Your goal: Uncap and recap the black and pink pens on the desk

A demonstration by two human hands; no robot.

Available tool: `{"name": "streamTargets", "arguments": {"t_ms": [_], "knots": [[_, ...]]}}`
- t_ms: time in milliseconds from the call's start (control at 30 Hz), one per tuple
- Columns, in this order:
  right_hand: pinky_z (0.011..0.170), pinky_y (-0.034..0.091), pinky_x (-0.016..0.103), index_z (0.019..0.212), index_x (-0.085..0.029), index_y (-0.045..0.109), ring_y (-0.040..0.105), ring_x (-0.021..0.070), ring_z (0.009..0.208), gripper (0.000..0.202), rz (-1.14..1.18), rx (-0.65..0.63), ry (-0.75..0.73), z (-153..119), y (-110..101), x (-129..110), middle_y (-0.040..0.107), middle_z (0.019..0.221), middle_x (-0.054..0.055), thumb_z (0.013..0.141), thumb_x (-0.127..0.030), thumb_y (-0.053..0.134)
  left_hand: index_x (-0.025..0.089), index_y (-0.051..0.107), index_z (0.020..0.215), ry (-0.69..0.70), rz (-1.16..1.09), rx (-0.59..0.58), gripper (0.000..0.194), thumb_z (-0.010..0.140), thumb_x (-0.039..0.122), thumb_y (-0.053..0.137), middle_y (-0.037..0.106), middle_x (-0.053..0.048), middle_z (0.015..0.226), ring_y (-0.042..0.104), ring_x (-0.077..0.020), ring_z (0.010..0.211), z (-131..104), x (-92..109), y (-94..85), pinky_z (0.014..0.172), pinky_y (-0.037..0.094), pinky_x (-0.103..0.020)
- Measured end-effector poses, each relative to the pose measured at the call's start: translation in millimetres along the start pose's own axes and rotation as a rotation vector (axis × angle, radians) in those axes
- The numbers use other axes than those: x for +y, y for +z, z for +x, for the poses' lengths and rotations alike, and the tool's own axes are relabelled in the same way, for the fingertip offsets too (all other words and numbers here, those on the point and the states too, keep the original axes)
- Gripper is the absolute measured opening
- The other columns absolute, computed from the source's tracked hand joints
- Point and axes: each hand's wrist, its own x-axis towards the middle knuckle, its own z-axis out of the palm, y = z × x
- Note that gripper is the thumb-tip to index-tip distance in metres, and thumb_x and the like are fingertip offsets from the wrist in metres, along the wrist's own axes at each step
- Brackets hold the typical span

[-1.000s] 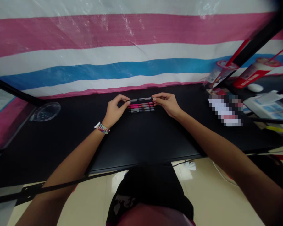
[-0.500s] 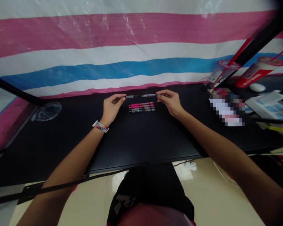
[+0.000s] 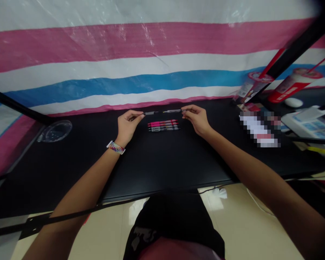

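Above the far part of the black table, a pen (image 3: 173, 111) is stretched level between my two hands. My left hand (image 3: 127, 124) pinches its grey end, thumb against fingers. At the opposite end, my right hand (image 3: 196, 118) pinches the clear part between thumb and fingertips. A dark stretch lies between the grey and clear parts; whether they are joined there I cannot tell. Just below, on the tabletop, a row of pens (image 3: 164, 125) lies side by side, pink-red ones at the back and grey ones in front.
A clear plastic lid (image 3: 55, 130) lies on the table (image 3: 162, 162) at left. At right stand two drink cups with red straws (image 3: 256, 85), near a white mouse (image 3: 294, 102), papers (image 3: 311, 121) and a blurred-out item (image 3: 258, 130). A striped sheet (image 3: 151, 39) hangs behind.
The view has tilted slightly, so the scene sits a little lower. Both hands keep their pinch on the pen, with little movement relative to the table.
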Motion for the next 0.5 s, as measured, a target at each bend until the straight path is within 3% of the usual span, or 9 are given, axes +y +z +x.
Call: {"name": "streamTargets", "arguments": {"t_ms": [500], "knots": [[0.085,0.059,0.043,0.089,-0.027,0.083,0.066,0.0193,0.079,0.02,0.047,0.017,-0.006,0.3,-0.1,-2.0,0.076,0.088,0.003,0.071,-0.034,0.088,0.024,0.083,0.104,0.015,0.002,-0.011,0.013,0.095,0.033,0.087,0.088,-0.008,0.106,0.084,-0.0223,0.099,-0.1,-2.0,-1.0,0.095,0.071,-0.043]]}}
